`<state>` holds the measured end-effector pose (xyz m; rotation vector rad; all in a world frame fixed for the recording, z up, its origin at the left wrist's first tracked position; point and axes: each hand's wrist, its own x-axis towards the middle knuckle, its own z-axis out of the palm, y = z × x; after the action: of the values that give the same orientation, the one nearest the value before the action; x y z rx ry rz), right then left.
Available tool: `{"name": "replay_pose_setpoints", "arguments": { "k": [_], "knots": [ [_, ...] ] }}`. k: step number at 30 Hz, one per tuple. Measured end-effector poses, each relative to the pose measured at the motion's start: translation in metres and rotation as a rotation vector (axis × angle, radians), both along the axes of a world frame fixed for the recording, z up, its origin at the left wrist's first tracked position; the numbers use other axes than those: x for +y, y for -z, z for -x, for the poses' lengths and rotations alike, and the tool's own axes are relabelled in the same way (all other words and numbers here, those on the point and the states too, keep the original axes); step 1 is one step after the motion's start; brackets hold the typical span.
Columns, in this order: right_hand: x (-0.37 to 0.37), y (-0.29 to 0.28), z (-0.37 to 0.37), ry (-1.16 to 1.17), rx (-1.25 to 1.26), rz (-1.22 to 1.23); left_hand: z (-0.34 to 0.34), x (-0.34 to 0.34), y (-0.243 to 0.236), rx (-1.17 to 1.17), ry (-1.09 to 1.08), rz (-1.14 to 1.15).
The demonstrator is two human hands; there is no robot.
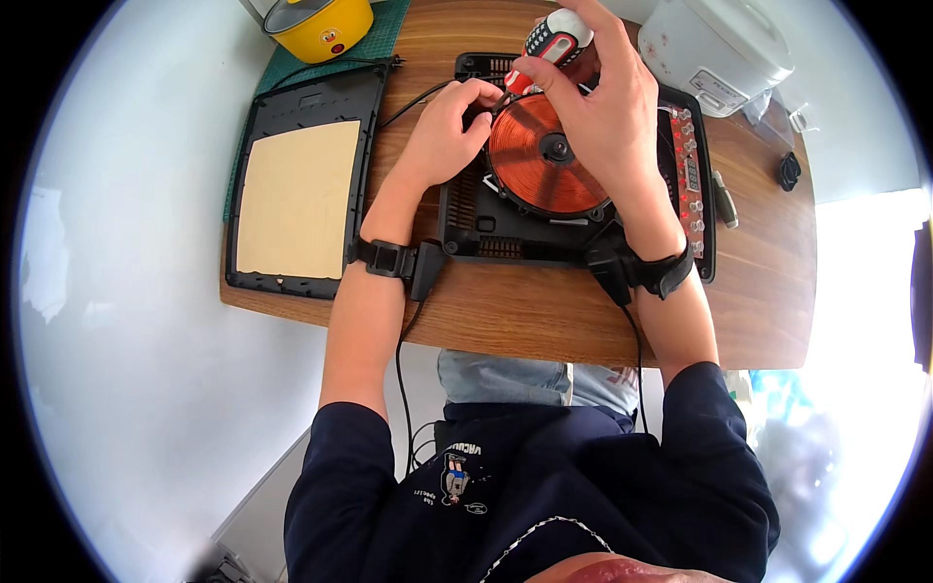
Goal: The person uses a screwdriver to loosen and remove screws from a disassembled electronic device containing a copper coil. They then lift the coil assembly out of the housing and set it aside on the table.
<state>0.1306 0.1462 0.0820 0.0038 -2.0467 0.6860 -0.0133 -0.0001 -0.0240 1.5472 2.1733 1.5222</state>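
Note:
An opened induction cooker base [465, 219] of black plastic lies on the wooden table in front of me. Inside it sits a round copper coil [518, 146] with a dark centre. My right hand [617, 112] grips a screwdriver [556, 41] with a red, white and black handle, tilted so that its lower end points at the coil's far left rim. Close to that end, my left hand [452, 136] has its thumb and fingers drawn together at the rim; whatever is between them is hidden. A control board [686, 160] with red parts and a small display runs along the base's right side.
At the left lies a black cover panel [240, 189] bearing a cream sheet [299, 199], partly over a green mat [391, 21]. A yellow pot [330, 27] and a white rice cooker [709, 49] stand behind. Right of the base are a grey-handled tool [724, 200] and a bundled black cable [789, 171].

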Motion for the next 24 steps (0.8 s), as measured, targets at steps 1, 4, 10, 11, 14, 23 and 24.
{"name": "replay_pose_setpoints", "arguments": {
  "k": [1, 4, 10, 11, 14, 23, 24],
  "knots": [
    [0.0019, 0.0009, 0.0011, -0.012, 0.016, -0.017, 0.0004, 0.0004, -0.0006, -0.001, 0.001, -0.001],
    [0.0034, 0.0019, 0.0016, -0.022, 0.038, -0.055, 0.0003, 0.0015, -0.0012, -0.003, -0.001, -0.005],
    [0.0002, 0.0007, 0.0015, 0.002, 0.024, -0.047, 0.0010, 0.0000, -0.0003, -0.003, -0.011, -0.007],
    [-0.0004, 0.0006, 0.0005, 0.005, 0.017, -0.033, 0.0015, 0.0003, 0.0006, 0.008, -0.008, -0.006],
    [0.0002, 0.0008, 0.0001, 0.001, 0.011, -0.018, 0.0005, -0.0006, 0.0002, 0.019, -0.008, 0.002],
    [0.0022, 0.0015, 0.0033, -0.015, 0.025, -0.012, 0.0016, -0.0014, 0.0017, 0.054, -0.022, 0.014],
    [0.0011, 0.0007, 0.0036, -0.014, 0.024, -0.009, 0.0025, -0.0009, 0.0028, 0.056, -0.014, 0.009]
  ]
}}
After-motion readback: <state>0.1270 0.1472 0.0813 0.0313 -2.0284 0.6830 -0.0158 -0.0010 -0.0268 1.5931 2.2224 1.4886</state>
